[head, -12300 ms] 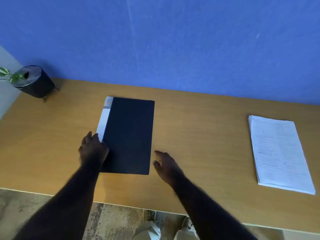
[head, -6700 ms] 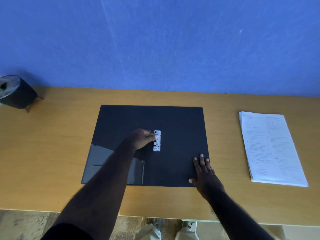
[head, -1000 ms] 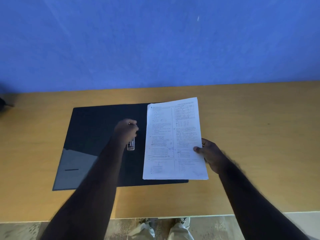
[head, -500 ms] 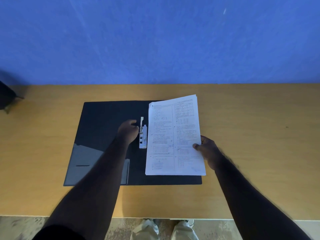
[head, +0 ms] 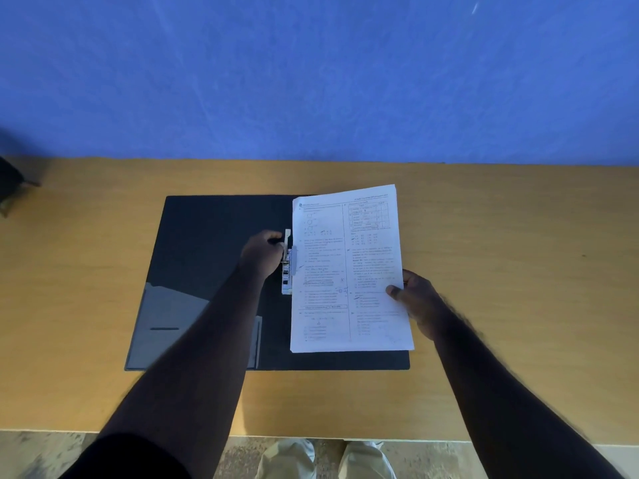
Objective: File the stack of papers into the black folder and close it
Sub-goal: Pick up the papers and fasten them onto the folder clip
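Observation:
The black folder point(head: 207, 243) lies open and flat on the wooden desk point(head: 518, 271). Its metal clip point(head: 287, 267) sits along the spine, with its lever raised. My left hand point(head: 262, 254) grips that lever. The stack of printed papers point(head: 349, 271) rests over the folder's right half, its left edge touching the clip. My right hand point(head: 418, 302) pinches the stack's right edge, thumb on top.
A clear pocket point(head: 179, 326) covers the lower part of the folder's left flap. A dark pot point(head: 10, 183) shows at the far left edge of the desk. A blue wall point(head: 311, 81) stands behind the desk. The desk's front edge runs just above my shoes.
The paper stack has slid left until its edge meets the clip. My left hand has lifted the clip's lever. The right hand stays on the stack's right edge.

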